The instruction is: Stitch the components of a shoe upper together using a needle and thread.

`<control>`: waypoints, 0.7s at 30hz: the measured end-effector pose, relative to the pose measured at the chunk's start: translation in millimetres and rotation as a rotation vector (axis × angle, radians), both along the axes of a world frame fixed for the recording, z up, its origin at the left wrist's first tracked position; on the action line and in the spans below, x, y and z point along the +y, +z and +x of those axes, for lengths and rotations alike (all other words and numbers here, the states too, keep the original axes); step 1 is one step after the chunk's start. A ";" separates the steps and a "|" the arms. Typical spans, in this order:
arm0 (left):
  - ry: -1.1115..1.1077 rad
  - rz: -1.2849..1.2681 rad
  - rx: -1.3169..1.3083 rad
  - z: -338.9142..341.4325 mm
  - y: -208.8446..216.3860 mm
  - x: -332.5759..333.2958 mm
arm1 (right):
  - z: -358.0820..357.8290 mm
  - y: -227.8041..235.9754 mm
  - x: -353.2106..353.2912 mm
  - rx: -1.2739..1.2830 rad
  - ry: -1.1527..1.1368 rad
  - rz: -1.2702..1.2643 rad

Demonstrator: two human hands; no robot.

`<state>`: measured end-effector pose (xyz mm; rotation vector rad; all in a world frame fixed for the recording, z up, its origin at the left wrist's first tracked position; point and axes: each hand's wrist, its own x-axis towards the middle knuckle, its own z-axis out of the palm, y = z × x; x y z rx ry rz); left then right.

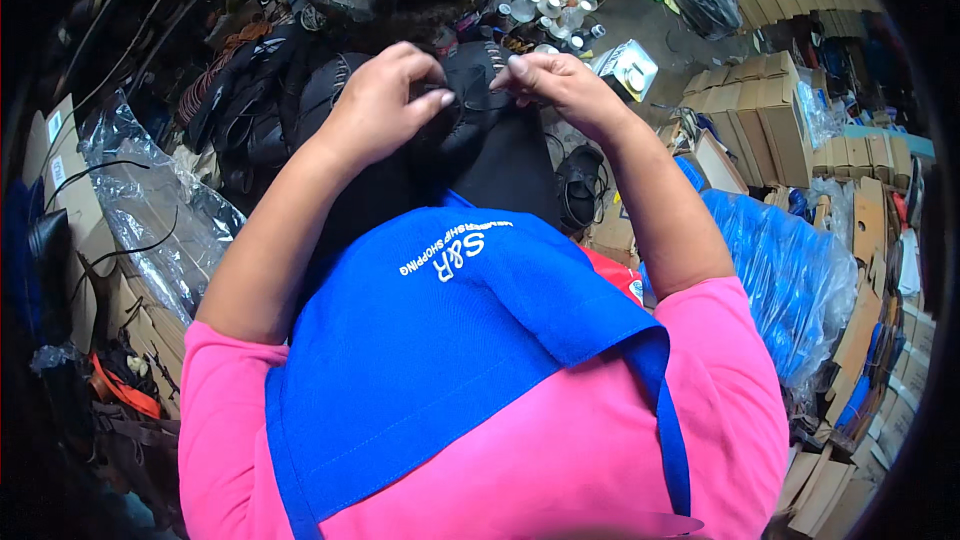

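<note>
My left hand (392, 100) is over my lap, fingers bent and thumb held apart from the forefinger, with nothing visible between them. Across from it, my right hand (565, 88) has its thumb and forefinger pinched together; whatever they hold is too small to make out. Between and just below both hands lies a black leather piece (470, 90) that looks like a shoe upper, with pale stitches along its edge near my right fingertips. Further stitches show on black material beside my left wrist. Dark surfaces hide where lap and leather meet.
Several bottles and jars (550, 2) and a white-and-yellow container (628, 70) stand ahead on the floor. A black shoe (580, 185) lies right of my legs. Cardboard boxes (755, 115) and blue plastic-wrapped material (780, 275) flank the right; clear plastic sheeting (150, 205) is left.
</note>
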<state>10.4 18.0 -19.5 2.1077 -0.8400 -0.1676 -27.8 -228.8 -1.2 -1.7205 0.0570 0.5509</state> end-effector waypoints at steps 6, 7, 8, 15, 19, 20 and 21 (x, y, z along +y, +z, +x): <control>-0.034 -0.006 0.051 -11.1 -11.3 4.4 | -15.1 -10.5 12.7 -0.568 0.222 -0.543; -0.068 0.012 0.064 -10.1 -12.5 3.8 | -13.4 -15.6 11.4 -0.578 0.146 -0.582; -0.076 0.010 0.061 -9.7 -8.5 4.4 | -9.7 -25.5 8.2 -0.583 -0.082 -0.539; 0.384 -0.200 0.182 22.4 -15.1 53.5 | -5.2 -36.4 20.2 0.205 -0.752 1.234; 0.221 -1.229 1.215 -0.3 26.1 6.7 | -8.6 -35.9 21.5 0.303 -0.722 1.333; 0.345 -1.318 1.340 -7.5 42.6 -8.2 | -10.4 -37.9 18.6 0.238 -0.583 1.255; 0.344 -1.320 1.343 4.1 26.7 4.6 | -13.0 -38.4 15.4 0.175 -0.446 1.173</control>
